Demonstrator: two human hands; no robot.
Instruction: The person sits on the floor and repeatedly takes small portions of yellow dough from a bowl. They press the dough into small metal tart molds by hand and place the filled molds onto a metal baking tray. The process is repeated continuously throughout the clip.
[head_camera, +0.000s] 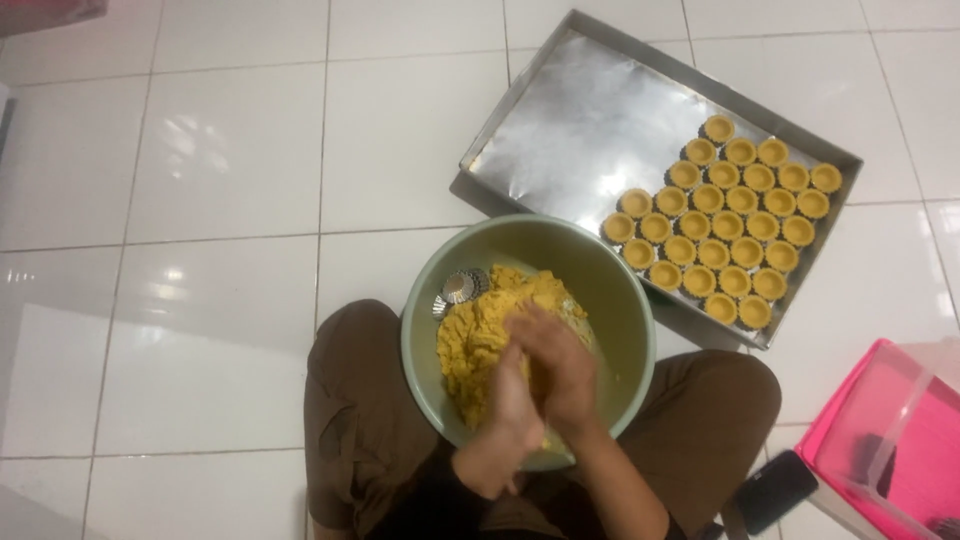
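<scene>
Sitting on the floor, the person has both hands in the green bowl (620, 300): left hand (512, 395) and right hand (556, 362) with fingers clenched on the yellow dough (480, 335), seemingly pinching off a portion (next comes an empty tin mould (458, 288), I'd judge).

Yellow dough (478, 335) heaped in green bowl (620, 300).

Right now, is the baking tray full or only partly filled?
Partly filled: the tart shells crowd one end of the baking tray; bare foil covers the remainder.
</scene>
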